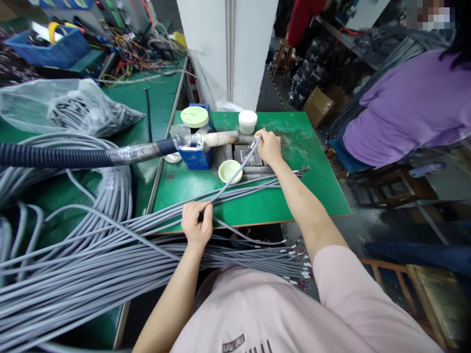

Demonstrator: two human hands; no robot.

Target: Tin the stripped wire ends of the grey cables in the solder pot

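Note:
A single grey cable (235, 172) runs slanting up between my two hands. My left hand (196, 223) is closed around it near the table's front edge. Farther up, my right hand (268, 147) pinches the cable close to its end, beside a metal solder pot (248, 156) with a shiny square surface. The cable's tip is partly hidden by my fingers. Just below the pot sits a small pale green dish (230, 171). Several other grey cables (257, 185) lie under my right forearm, their thin coloured wires bared at the right.
A ribbed dark hose (140, 152) with a pale nozzle rests on a blue box (195, 158). A white lidded jar (248, 121) stands behind the pot. Thick grey cable bundles (91, 274) cover the left and front. A person in purple (412, 108) sits at the right.

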